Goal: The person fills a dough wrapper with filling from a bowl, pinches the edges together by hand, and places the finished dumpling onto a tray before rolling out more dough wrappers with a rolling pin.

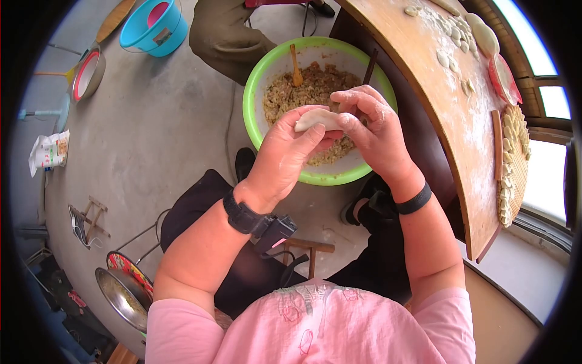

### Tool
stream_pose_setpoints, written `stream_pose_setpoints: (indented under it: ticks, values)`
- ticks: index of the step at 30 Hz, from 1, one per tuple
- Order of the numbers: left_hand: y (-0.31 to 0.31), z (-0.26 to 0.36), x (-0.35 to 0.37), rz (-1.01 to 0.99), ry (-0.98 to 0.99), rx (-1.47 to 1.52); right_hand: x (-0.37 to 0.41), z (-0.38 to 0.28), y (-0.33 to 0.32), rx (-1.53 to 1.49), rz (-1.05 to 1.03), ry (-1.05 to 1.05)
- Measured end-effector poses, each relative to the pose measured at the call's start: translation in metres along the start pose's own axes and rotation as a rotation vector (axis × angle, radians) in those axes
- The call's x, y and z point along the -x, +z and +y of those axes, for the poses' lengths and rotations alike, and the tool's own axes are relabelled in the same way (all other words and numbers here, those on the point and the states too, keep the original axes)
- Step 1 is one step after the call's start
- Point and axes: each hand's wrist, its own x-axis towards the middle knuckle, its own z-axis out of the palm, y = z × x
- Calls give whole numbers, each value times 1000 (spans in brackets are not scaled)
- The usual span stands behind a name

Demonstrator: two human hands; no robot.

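A folded white dumpling (316, 120) is held above a large green-rimmed basin (250, 115). My left hand (285, 145) is closed round its left part, with the thumb on top. At its right end, my right hand (379, 130) pinches the edge between thumb and fingers. Both hands have flour on them. Beneath them the basin holds chopped filling (285, 94). A wooden spoon (296, 67) stands in the filling at the back, and a dark stick (370, 67) leans at the right.
At right, a floured wooden board (448, 109) bears dough pieces, a red-rimmed dish (504, 79) and rows of dumplings (508, 158). Another person's leg (224, 36) is behind the basin. A blue bucket (160, 36) and metal bowl (121, 297) are at left.
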Motion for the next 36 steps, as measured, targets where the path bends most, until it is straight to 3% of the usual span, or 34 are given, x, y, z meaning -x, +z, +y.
stream_pose_setpoints:
  ticks: [5, 17, 20, 24, 29, 33, 36]
  values:
    - [2, 5, 0, -49, 48, 77, 2, 4, -1, -7, -36, 25]
    - [4, 8, 2, -25, -46, 54, 5, 20, 6, -88, 27, 158]
    - [3, 7, 1, 31, -8, 94, 2, 17, 8, -251, 50, 260]
    - [-1, 13, -6, -93, 78, 32, 3, 19, 8, -386, 47, 354]
    - [0, 8, -13, -102, 151, 42, 2, 23, 17, -326, 79, 393]
    - [5, 7, -10, 35, 41, 96, 0, 21, 13, -355, 108, 391]
    - [10, 11, -6, 2, 28, 143, 3, 23, 10, -417, 53, 403]
